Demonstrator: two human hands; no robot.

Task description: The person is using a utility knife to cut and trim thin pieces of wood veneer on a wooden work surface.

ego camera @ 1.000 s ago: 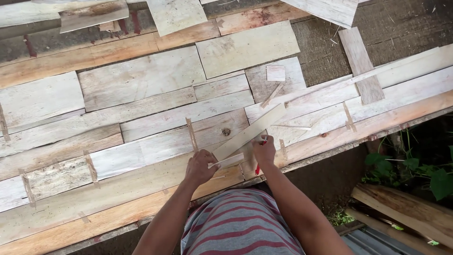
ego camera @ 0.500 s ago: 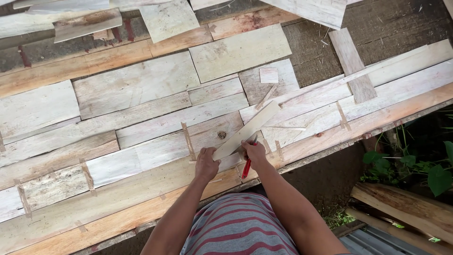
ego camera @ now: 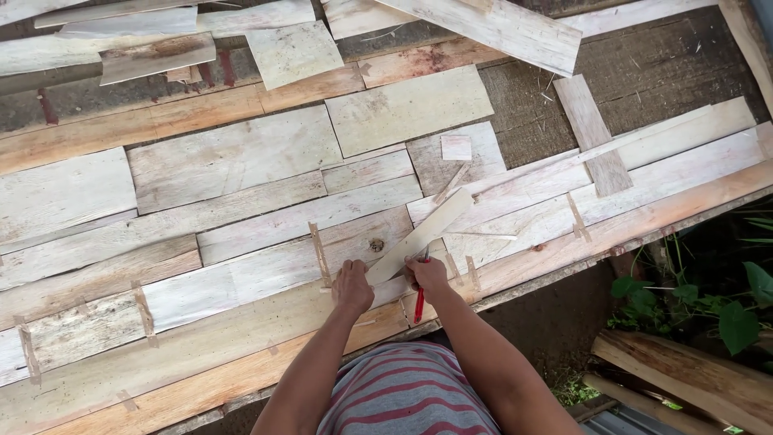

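Head view: pale wooden boards (ego camera: 233,153) fill the frame. At lower centre, a slim wood strip (ego camera: 420,236) lies diagonally. Left hand (ego camera: 353,285) presses its lower end, fingers curled. Right hand (ego camera: 427,274) grips what looks like a red pencil (ego camera: 419,304).

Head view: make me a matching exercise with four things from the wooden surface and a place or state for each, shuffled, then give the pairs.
Things:
1. left hand
2. right hand
3. pale wood strip
4. small square wood chip

Places or states:
A. lies alone on a board, farther up from the hands
B. holds a red pencil
C. slants between the two hands, one end pointing up and right
D. presses down at the near end of the strip, beside a knot

Pairs: 1-D, 2-B, 3-C, 4-A
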